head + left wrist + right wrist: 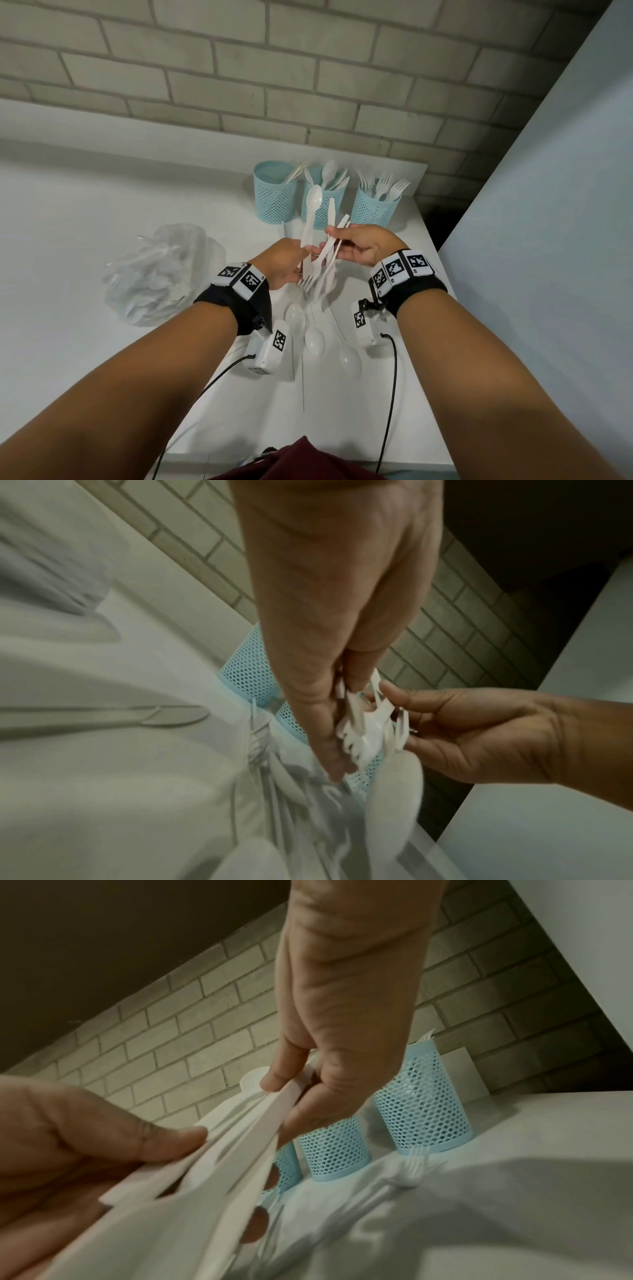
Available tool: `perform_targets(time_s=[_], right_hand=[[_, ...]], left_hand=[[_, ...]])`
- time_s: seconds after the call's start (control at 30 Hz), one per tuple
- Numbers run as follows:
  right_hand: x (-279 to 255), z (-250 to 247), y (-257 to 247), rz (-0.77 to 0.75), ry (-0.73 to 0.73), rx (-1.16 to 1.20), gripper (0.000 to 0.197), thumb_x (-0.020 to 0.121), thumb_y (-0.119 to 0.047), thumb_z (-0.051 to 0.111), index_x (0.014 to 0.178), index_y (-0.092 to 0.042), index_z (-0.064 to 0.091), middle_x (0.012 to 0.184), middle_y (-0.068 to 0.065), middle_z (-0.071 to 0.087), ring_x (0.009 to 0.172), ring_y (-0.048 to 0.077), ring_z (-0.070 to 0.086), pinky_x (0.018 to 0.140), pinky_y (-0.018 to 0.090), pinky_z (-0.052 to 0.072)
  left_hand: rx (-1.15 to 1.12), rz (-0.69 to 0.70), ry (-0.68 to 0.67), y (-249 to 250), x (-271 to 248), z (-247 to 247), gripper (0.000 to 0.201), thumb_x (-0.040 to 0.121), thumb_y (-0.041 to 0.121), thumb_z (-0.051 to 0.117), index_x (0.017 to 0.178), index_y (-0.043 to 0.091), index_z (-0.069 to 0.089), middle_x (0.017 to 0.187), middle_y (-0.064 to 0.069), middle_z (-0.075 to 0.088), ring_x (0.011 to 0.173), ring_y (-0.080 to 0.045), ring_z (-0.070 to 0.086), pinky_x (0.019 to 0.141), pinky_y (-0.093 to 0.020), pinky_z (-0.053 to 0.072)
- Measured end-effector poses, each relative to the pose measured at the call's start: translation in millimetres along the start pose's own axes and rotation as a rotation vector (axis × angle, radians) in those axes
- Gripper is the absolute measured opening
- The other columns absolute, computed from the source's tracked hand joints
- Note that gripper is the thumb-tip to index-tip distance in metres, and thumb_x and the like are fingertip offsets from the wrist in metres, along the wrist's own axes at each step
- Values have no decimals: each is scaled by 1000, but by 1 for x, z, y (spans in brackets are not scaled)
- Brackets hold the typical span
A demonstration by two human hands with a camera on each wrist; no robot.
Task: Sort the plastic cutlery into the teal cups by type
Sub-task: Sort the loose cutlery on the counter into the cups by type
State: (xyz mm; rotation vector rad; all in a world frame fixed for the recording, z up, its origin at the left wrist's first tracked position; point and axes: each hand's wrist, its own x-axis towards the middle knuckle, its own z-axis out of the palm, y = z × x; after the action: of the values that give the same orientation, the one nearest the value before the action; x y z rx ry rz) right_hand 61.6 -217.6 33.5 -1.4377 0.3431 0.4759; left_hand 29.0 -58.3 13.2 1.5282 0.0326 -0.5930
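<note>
Your bare forearms, black wrist straps (236, 301) carrying white blocks with black square markers (399, 269), white camera units (265, 349) beneath, thin black cables (388, 394), perhaps a maroon garment (294, 459).

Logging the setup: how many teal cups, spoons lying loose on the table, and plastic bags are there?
Teal mesh plastic cups: 3
White plastic spoons lying loose on the white table: 3
Clear plastic bag of cutlery: 1
Total: 7
</note>
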Motion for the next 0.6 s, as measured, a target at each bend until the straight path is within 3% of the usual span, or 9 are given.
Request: perform_targets(time_s=[0.1, 0.2, 0.27, 0.37, 0.43, 0.5, 0.6], right_hand=[[1, 3, -1, 14, 43, 35, 10, 91, -4, 55, 82, -1, 56, 63, 14, 67, 61, 23, 67, 87, 37, 53], [4, 4, 0, 46, 79, 43, 9, 90, -5, 58, 86, 3, 57, 60, 16, 68, 53, 23, 69, 58, 34, 60], [7, 4, 1, 54, 103, 51, 10, 89, -6, 58, 87, 4, 58, 59, 16, 68, 51, 22, 69, 46, 32, 57], [10, 6, 1, 47, 130, 72, 9, 90, -4, 58, 84, 3, 57, 56, 13, 68, 49, 21, 68, 51, 32, 57], [13, 7, 1, 32, 136, 90, 8, 89, -3, 58, 82, 1, 56, 55, 10, 68, 53, 20, 67, 71, 33, 56], [15, 8, 1, 19, 128, 89, 8, 89, -2, 58, 81, -1, 56, 55, 8, 68, 55, 17, 67, 85, 35, 52], [16, 10, 2, -1, 128, 105, 7, 87, -2, 61, 80, 0, 58, 57, 8, 69, 51, 15, 68, 71, 32, 54]], left_hand=[[14, 8, -23, 0, 1, 2, 32, 101, 15, 36, 124, 3, 54, 109, -12, 60, 91, -27, 60, 77, -34, 51], [30, 28, -33, -3, 3, 2, 30, 101, 17, 37, 122, 5, 55, 106, -11, 61, 88, -25, 61, 79, -35, 51], [30, 48, -19, -6, 6, 3, 28, 101, 16, 37, 120, 7, 55, 103, -10, 63, 87, -24, 62, 80, -36, 51], [52, 85, 29, -9, 11, 4, 25, 100, 14, 40, 116, 5, 58, 106, -15, 63, 94, -30, 61, 91, -45, 48], [70, 110, 56, -10, 14, 4, 22, 99, 13, 42, 107, 5, 61, 107, -19, 63, 95, -31, 60, 95, -45, 46], [68, 111, 90, -10, 17, 4, 20, 99, 14, 44, 100, 5, 62, 103, -20, 63, 89, -29, 60, 88, -40, 48], [77, 113, 108, -9, 21, 3, 23, 99, 16, 44, 104, 0, 60, 98, -20, 60, 85, -28, 57, 78, -34, 46]])
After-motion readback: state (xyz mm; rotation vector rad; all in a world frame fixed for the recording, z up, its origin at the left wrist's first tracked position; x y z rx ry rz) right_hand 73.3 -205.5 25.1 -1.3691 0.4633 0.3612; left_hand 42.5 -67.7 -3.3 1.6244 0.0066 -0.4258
